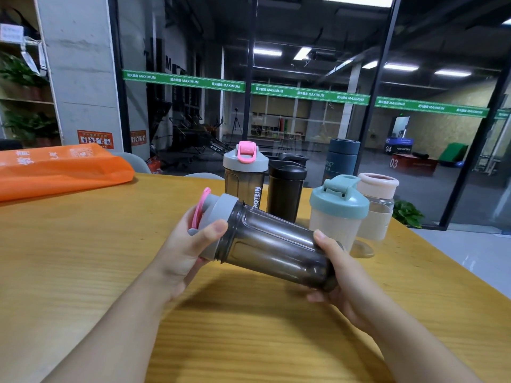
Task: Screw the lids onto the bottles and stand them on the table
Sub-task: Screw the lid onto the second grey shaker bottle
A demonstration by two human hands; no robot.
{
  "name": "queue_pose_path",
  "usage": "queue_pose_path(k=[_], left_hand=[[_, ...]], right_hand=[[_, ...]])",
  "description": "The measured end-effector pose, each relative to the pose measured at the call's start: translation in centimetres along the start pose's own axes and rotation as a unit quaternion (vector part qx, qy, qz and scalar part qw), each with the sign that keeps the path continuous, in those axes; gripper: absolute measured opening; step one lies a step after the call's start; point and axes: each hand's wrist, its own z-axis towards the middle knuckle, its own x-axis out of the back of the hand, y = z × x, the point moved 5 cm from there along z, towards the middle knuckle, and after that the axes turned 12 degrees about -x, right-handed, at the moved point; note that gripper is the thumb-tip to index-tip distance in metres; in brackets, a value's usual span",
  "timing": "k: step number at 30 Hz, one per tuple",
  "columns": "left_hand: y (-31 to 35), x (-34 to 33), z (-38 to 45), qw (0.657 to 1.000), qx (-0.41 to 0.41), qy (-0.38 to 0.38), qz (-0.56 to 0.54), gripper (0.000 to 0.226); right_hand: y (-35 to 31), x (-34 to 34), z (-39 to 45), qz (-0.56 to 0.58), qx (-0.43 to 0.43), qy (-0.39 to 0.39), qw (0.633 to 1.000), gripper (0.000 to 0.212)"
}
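1. Smoky bottle (272, 246) is up off the wooden table (83, 258), lying almost sideways between both hands.
2. Left hand (190, 250) curls round the grey lid (217, 217) at the bottle's raised end, thumb across the rim.
3. Right hand (336, 275) clasps the bottle's base, the lower end.
4. Behind the bottle stand four lidded bottles: grey-pink (244, 175), black (286, 189), teal-lidded (337, 214), clear (377, 205).

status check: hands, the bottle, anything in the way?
Left hand grips grey lid with pink loop. Right hand holds base of smoky transparent bottle, tilted above wooden table. Nothing blocking.
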Motion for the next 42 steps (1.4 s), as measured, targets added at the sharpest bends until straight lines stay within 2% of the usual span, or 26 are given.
queue_pose_path(k=[2, 4, 8, 11, 15, 18, 22, 24, 27, 29, 34, 38, 42], left_hand=[[0.1, -0.1, 0.0, 1.0, -0.003, -0.008, 0.004, 0.063], [0.1, -0.2, 0.0, 1.0, -0.008, -0.017, 0.007, 0.074], [0.0, -0.3, 0.1, 1.0, -0.014, -0.023, 0.008, 0.097], [0.1, -0.3, 0.1, 1.0, -0.018, -0.025, 0.005, 0.086], [0.2, -0.1, 0.1, 1.0, -0.02, -0.016, -0.001, 0.084], [0.3, 0.0, 0.2, 1.0, -0.022, -0.016, -0.004, 0.096], [0.2, 0.3, 0.3, 1.0, -0.015, -0.012, -0.006, 0.113], [0.1, 0.5, 0.3, 1.0, -0.013, -0.01, -0.01, 0.112], [0.2, 0.9, 0.4, 1.0, -0.011, 0.0, -0.007, 0.115], [0.2, 1.0, 0.4, 1.0, -0.012, 0.003, -0.006, 0.117], [0.0, 1.2, 0.5, 1.0, -0.008, -0.001, -0.008, 0.114], [-0.2, 1.2, 0.5, 1.0, -0.002, -0.003, -0.01, 0.116], [-0.1, 1.0, 0.5, 1.0, 0.001, -0.009, -0.018, 0.115]], right_hand=[[0.1, -0.1, -0.2, 0.001, -0.022, -0.008, 1.0, 0.045], [0.2, -0.1, -0.3, 0.006, -0.039, -0.017, 0.999, 0.05], [0.4, 0.0, -0.5, 0.026, -0.072, -0.025, 0.997, 0.038], [0.6, 0.1, -0.5, 0.04, -0.102, -0.044, 0.993, 0.046], [0.3, 0.0, -1.0, 0.058, -0.125, -0.099, 0.986, 0.051], [0.0, 0.0, -1.5, 0.073, -0.137, -0.138, 0.978, 0.06], [-0.5, -0.2, -1.9, 0.096, -0.135, -0.176, 0.97, 0.051], [-0.8, -0.2, -2.0, 0.111, -0.125, -0.204, 0.965, 0.046], [-1.1, -0.2, -2.1, 0.121, -0.12, -0.269, 0.948, 0.061], [-1.2, 0.0, -2.1, 0.116, -0.12, -0.285, 0.944, 0.067], [-0.9, 0.5, -2.0, 0.077, -0.148, -0.247, 0.954, 0.078], [-0.8, 0.8, -1.9, 0.043, -0.157, -0.192, 0.968, 0.059], [-0.8, 1.1, -1.7, 0.018, -0.155, -0.175, 0.972, 0.068]])
